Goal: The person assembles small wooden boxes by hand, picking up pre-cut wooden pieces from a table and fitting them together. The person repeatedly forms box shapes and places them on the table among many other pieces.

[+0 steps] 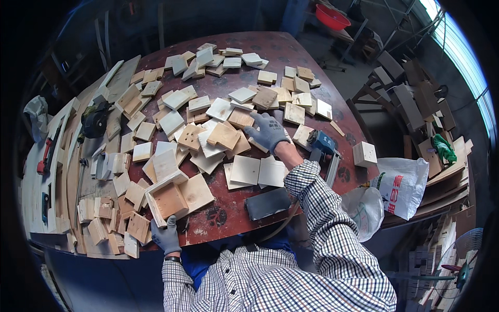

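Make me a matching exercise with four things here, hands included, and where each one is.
Column one:
1. Left hand
2. Blue tool
3. Red basin
4. Right hand

Column two:
A. Off the table, beyond its far right
B. Among the scattered wood blocks, mid-table
C. At the near corner of the open wooden box
D. On the table's right side

Pairs: 1-C, 2-D, 3-A, 4-B

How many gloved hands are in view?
2: the left hand at the wooden box by the table's near edge, the right hand among wood pieces mid-table. Neither is fully hidden.
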